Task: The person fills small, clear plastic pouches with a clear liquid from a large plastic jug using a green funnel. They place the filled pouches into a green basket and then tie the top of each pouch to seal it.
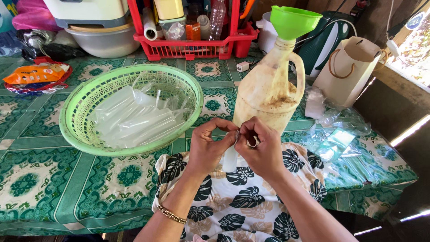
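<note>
Both hands meet just above the near edge of the worktop [53,188], in front of a grimy plastic jug [264,96] topped with a green funnel [293,20]. The left hand [208,150] and the right hand [264,150] face each other with wrists bent inward and forearms rising from the bottom of the view. Their fingers [224,125] are pinched on the top of a small clear plastic bag [230,159], which hangs down between the palms over a leaf-print cloth [242,201]. A green basket [85,103] of filled clear bags [134,118] sits just to the left.
</note>
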